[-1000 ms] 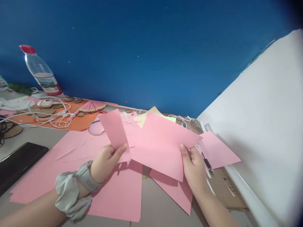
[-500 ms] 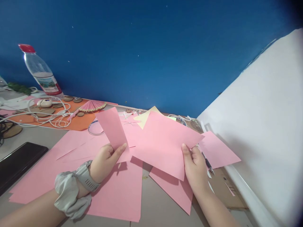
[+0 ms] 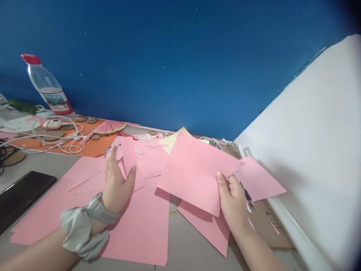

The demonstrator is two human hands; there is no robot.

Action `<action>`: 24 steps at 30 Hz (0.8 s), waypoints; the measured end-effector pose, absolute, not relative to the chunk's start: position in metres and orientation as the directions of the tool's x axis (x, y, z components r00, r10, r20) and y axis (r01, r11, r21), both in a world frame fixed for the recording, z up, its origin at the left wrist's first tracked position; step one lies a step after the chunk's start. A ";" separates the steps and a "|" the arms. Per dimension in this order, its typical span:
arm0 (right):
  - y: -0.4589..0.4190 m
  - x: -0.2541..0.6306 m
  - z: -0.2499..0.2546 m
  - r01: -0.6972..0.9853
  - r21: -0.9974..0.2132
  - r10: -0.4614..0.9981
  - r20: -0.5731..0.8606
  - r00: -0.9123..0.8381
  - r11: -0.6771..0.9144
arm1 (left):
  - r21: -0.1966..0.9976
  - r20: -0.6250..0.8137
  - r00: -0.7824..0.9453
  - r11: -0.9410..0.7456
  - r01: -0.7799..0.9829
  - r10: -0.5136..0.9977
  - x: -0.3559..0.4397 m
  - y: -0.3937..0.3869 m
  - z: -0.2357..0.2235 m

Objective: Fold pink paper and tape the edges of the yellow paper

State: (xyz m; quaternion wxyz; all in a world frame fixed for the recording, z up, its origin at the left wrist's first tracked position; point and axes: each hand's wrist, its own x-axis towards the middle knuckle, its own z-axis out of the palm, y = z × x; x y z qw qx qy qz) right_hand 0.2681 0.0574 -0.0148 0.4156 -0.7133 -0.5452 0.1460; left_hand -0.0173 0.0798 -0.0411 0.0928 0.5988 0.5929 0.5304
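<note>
My right hand (image 3: 232, 201) pinches the near edge of a pink paper sheet (image 3: 194, 171) and holds it lifted above the table. My left hand (image 3: 117, 180) is open, fingers stretched, lying flat on a smaller pink paper piece (image 3: 141, 160) that rests on the pile. A grey watch and a grey scrunchie are on my left wrist. Large pink sheets (image 3: 138, 233) lie spread on the table under both hands. A craft knife (image 3: 246, 195) lies just right of my right hand.
A water bottle (image 3: 46, 86) stands at the back left by white cables (image 3: 56, 139), an orange sheet and a folded pink paper fan (image 3: 108, 128). A black slab (image 3: 19, 195) lies at the left. A white wall (image 3: 316, 150) rises along the right; a yellow sheet (image 3: 173, 139) peeks out behind.
My left hand has laid the small pink piece down on the pile and opened flat on it. My right hand still holds its sheet in the same place.
</note>
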 end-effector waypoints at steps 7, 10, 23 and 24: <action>0.056 0.268 -0.013 0.667 -0.745 0.895 0.277 0.350 -0.031 | 0.807 0.241 0.422 -0.422 0.414 0.874 -0.009 0.065 -0.022; 0.056 0.268 -0.013 0.681 -0.731 0.889 0.292 0.353 -0.031 | 0.890 0.115 0.517 -0.319 0.326 0.848 -0.006 0.062 -0.018; 0.057 0.269 -0.012 0.666 -0.746 0.898 0.280 0.340 -0.019 | 0.936 -0.013 0.447 -0.146 0.320 0.894 -0.007 0.067 -0.018; 0.057 0.269 -0.012 0.667 -0.745 0.897 0.280 0.341 -0.021 | 0.939 -0.013 0.462 -0.148 0.310 0.887 -0.007 0.067 -0.018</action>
